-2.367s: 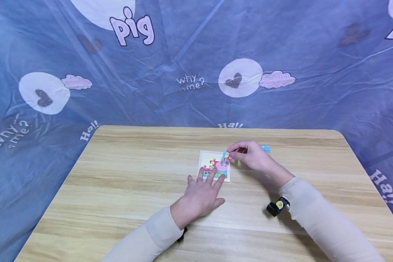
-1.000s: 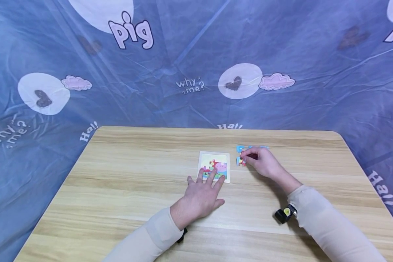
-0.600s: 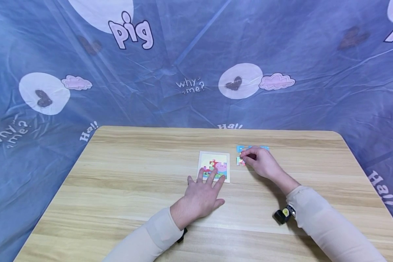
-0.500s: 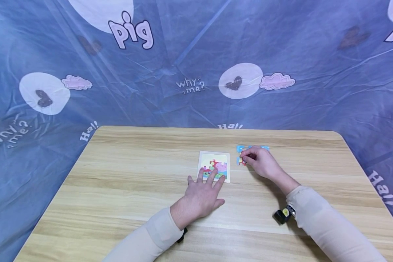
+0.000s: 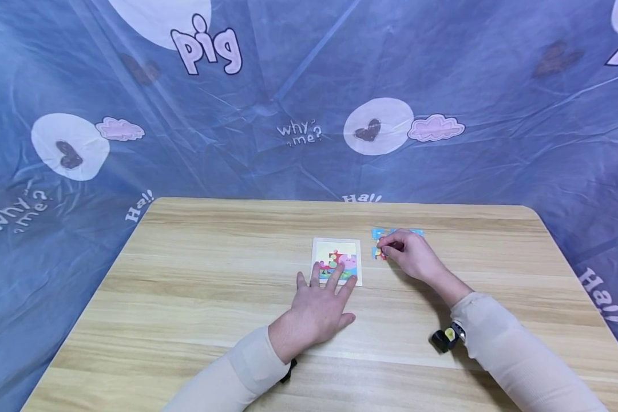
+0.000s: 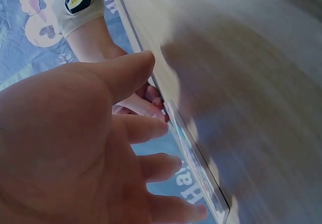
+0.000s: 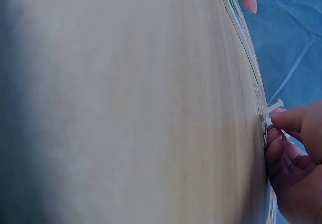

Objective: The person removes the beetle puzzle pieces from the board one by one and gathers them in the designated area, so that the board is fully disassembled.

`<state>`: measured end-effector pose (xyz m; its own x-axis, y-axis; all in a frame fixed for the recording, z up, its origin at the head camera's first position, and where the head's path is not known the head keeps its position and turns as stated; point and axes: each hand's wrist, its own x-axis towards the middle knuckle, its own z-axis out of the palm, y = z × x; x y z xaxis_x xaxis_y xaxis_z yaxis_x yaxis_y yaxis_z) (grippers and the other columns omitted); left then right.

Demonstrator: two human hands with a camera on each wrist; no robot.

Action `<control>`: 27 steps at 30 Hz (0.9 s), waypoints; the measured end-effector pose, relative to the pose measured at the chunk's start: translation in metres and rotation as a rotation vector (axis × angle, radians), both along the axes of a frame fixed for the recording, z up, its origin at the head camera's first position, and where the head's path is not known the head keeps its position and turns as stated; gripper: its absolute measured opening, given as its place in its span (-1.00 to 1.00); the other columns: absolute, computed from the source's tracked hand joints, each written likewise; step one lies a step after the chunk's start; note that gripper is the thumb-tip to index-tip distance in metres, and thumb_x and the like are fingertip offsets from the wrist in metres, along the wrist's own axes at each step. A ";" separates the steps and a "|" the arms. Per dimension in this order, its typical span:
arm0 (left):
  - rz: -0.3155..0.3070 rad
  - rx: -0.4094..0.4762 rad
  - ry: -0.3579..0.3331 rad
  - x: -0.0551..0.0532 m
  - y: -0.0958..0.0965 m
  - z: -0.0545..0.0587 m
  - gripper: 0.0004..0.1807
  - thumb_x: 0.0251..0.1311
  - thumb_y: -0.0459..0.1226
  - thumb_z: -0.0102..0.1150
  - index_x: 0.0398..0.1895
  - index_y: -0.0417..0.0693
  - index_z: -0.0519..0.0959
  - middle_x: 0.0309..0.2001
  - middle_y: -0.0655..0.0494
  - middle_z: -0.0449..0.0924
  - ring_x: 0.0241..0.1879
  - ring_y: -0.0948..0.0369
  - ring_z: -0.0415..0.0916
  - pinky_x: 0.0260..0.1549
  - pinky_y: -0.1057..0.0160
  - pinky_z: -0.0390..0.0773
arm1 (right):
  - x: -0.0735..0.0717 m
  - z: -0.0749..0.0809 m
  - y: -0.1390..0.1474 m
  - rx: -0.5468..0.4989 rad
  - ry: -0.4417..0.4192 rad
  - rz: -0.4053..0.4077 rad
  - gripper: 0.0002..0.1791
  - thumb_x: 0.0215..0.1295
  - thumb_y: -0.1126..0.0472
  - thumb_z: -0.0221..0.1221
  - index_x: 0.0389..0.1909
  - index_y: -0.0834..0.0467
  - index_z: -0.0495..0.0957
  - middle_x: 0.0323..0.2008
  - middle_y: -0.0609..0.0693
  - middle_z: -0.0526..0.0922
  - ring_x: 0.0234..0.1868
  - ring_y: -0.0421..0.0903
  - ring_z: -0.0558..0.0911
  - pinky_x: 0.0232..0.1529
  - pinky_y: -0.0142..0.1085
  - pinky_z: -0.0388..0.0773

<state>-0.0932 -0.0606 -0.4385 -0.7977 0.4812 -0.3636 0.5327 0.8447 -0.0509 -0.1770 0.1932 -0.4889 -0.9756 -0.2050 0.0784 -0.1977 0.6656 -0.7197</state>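
In the head view a small square jigsaw puzzle in a white frame (image 5: 313,254) lies mid-table. Its lower part shows a pink pig's head, red and green; the upper part is bare pale backing. My left hand (image 5: 315,309) rests with spread, straight fingers over the lower edge. To the right of the frame, my right hand (image 5: 414,254) pinches a puzzle piece (image 5: 376,253) of blue, yellow and red between thumb and forefinger. Seen by the right wrist camera, a pale piece edge (image 7: 275,104) sticks out from the fingertips. Its far side is hidden by the hand.
Several loose blue puzzle pieces (image 5: 378,233) lie behind and partly under the right hand. The wooden table (image 5: 211,274) reaches back to a blue printed cloth (image 5: 268,160). A black wrist camera (image 5: 445,339) hangs under the right sleeve.
My right hand has moved right, carrying the piece away from the frame's upper right corner to the loose pieces. There the piece has tilted slightly. The left hand has stayed nearly still.
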 end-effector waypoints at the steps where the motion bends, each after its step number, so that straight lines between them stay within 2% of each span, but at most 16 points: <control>1: -0.001 -0.004 0.001 0.001 0.000 0.001 -0.19 0.55 0.30 -0.01 0.76 0.39 0.11 0.79 0.13 -0.05 0.68 -0.29 0.12 0.46 -0.44 0.37 | 0.001 0.000 0.000 -0.001 0.001 -0.001 -0.84 0.47 0.43 0.28 -0.08 0.27 0.80 -0.10 0.20 0.77 -0.25 -0.12 0.62 -0.26 -0.42 0.53; 13: -0.049 -0.010 0.003 0.007 -0.002 0.001 -0.21 0.56 0.29 -0.01 0.75 0.37 0.14 0.76 0.17 0.07 0.67 -0.25 0.15 0.48 -0.35 0.40 | 0.008 0.001 -0.003 -0.013 0.000 -0.011 -0.86 0.47 0.42 0.29 -0.10 0.27 0.81 -0.12 0.19 0.76 -0.24 -0.11 0.61 -0.25 -0.42 0.52; 27: -0.069 -0.010 0.000 0.006 -0.003 -0.003 -0.23 0.57 0.27 -0.02 0.75 0.37 0.14 0.77 0.16 0.05 0.69 -0.23 0.13 0.57 -0.22 0.35 | 0.007 -0.001 -0.002 -0.011 -0.013 -0.009 -0.85 0.48 0.41 0.27 -0.08 0.27 0.80 -0.12 0.18 0.76 -0.23 -0.11 0.62 -0.23 -0.42 0.54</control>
